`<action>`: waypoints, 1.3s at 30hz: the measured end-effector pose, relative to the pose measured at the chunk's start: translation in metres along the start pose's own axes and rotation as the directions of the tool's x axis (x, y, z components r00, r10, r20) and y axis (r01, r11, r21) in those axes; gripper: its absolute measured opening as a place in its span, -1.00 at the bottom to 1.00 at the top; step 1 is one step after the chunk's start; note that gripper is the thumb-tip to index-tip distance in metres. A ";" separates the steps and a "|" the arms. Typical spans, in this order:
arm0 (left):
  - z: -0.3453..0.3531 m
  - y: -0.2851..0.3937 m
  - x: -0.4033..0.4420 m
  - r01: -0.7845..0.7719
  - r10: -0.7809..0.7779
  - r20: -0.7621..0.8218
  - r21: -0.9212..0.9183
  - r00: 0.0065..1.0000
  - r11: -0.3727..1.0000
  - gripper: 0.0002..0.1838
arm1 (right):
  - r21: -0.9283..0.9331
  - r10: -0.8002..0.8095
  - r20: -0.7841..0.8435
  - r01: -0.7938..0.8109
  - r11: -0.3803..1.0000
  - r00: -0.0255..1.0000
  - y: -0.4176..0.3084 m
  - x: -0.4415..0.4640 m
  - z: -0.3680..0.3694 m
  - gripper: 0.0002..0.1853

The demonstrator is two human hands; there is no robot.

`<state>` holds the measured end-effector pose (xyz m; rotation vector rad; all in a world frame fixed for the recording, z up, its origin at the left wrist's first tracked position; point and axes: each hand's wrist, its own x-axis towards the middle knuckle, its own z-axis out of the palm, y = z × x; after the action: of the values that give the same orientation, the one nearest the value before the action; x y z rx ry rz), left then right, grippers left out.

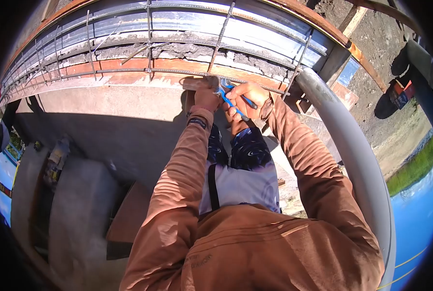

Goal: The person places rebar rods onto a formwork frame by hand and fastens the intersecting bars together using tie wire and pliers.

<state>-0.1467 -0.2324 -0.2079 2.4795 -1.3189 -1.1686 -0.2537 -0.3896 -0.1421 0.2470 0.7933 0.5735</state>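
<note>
Blue-handled pliers point(246, 101) are held in my right hand point(256, 94), whose fingers wrap round the grips. Their head points at the lower horizontal steel bar point(177, 71) of the rebar mesh. Close beside the pliers, my left hand point(205, 97) is closed against the same bar, its fingers curled and partly in shadow. What it pinches there, possibly tie wire, is too small to make out. A thin upright rebar point(220, 39) crosses the lower bar just above my hands.
Behind the mesh runs sheet-metal formwork point(187, 22) with an orange-painted board point(114, 64) at its foot. A thick grey pipe point(352, 131) curves along my right side. To the left is a shaded concrete surface point(95, 131). Timber braces point(367, 68) stand at upper right.
</note>
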 end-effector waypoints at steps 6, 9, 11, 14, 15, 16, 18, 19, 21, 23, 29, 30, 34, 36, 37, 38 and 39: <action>-0.014 0.014 -0.002 0.528 -0.335 0.500 -0.849 0.799 -0.008 -0.89 | 0.313 0.073 0.301 -0.171 0.934 0.951 -0.006 0.011 -0.003 -0.71; 0.003 0.002 -0.007 0.381 -0.196 0.327 -0.821 0.924 0.425 -0.78 | -0.157 0.126 -0.077 -0.137 0.978 0.989 -0.004 0.000 0.005 -0.70; 0.000 -0.003 0.003 0.692 -0.240 0.658 -0.714 0.714 0.104 -0.60 | -0.430 0.076 -0.323 -0.218 0.876 0.943 0.000 -0.008 0.014 -0.72; -0.011 -0.002 0.010 0.763 -0.162 0.756 -0.646 0.635 -0.023 -0.62 | -0.317 0.104 -0.275 -0.193 0.929 0.956 0.010 -0.014 -0.002 -0.69; -0.016 -0.002 0.008 0.767 -0.162 0.777 -0.628 0.608 -0.129 -0.63 | -0.209 0.147 -0.200 -0.189 0.960 0.969 0.012 -0.015 -0.006 -0.67; -0.014 -0.007 0.008 0.770 -0.162 0.780 -0.624 0.604 -0.132 -0.63 | -0.097 0.180 -0.119 -0.192 0.977 0.976 0.013 -0.014 -0.006 -0.66; -0.005 -0.018 0.008 0.752 -0.111 0.747 -0.659 0.655 -0.003 -0.67 | -0.020 0.228 0.030 -0.228 0.974 0.973 0.003 -0.018 0.013 -0.66; -0.026 -0.004 0.009 0.767 -0.246 0.729 -0.630 0.639 0.125 -0.77 | 0.008 0.241 0.054 -0.241 0.970 0.969 0.001 -0.016 0.015 -0.65; -0.038 0.002 0.015 0.796 -0.304 0.737 -0.577 0.604 0.182 -0.82 | 0.021 0.236 0.065 -0.237 0.971 0.970 -0.003 -0.008 0.012 -0.66; -0.040 0.000 0.019 0.830 -0.351 0.754 -0.475 0.556 0.294 -0.91 | 0.036 0.241 0.088 -0.245 0.969 0.966 -0.002 0.000 0.006 -0.66; -0.048 0.004 0.021 0.828 -0.311 0.771 -0.477 0.556 0.296 -0.85 | 0.044 0.209 -0.055 -0.207 0.977 0.976 0.008 0.005 0.006 -0.69; -0.054 0.008 0.022 0.826 -0.308 0.771 -0.480 0.557 0.295 -0.85 | 0.030 0.186 -0.089 -0.184 0.983 0.979 0.009 0.007 0.008 -0.70; -0.056 0.008 0.023 0.810 -0.289 0.770 -0.462 0.568 0.361 -0.81 | 0.240 0.062 -0.014 -0.057 0.969 0.998 0.024 0.011 0.022 -0.68; -0.050 0.004 0.023 0.812 -0.281 0.772 -0.475 0.570 0.340 -0.80 | 0.240 0.003 -0.020 0.002 0.971 1.000 0.029 0.013 0.027 -0.64; -0.048 0.002 0.024 0.815 -0.284 0.777 -0.460 0.561 0.352 -0.78 | 0.323 -0.062 0.034 0.048 0.945 0.997 0.032 0.015 0.029 -0.63; -0.045 0.000 0.023 0.819 -0.286 0.784 -0.442 0.550 0.365 -0.75 | 0.409 -0.132 0.081 0.088 0.908 0.988 0.035 0.017 0.030 -0.61; -0.036 -0.007 0.023 0.805 -0.264 0.787 -0.434 0.557 0.405 -0.72 | 0.372 -0.104 0.015 0.091 0.924 0.994 0.036 0.017 0.031 -0.64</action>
<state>-0.1103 -0.2540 -0.1989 1.8679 0.2683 -2.2257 -0.2351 -0.3503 -0.1162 0.5617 0.8727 0.3192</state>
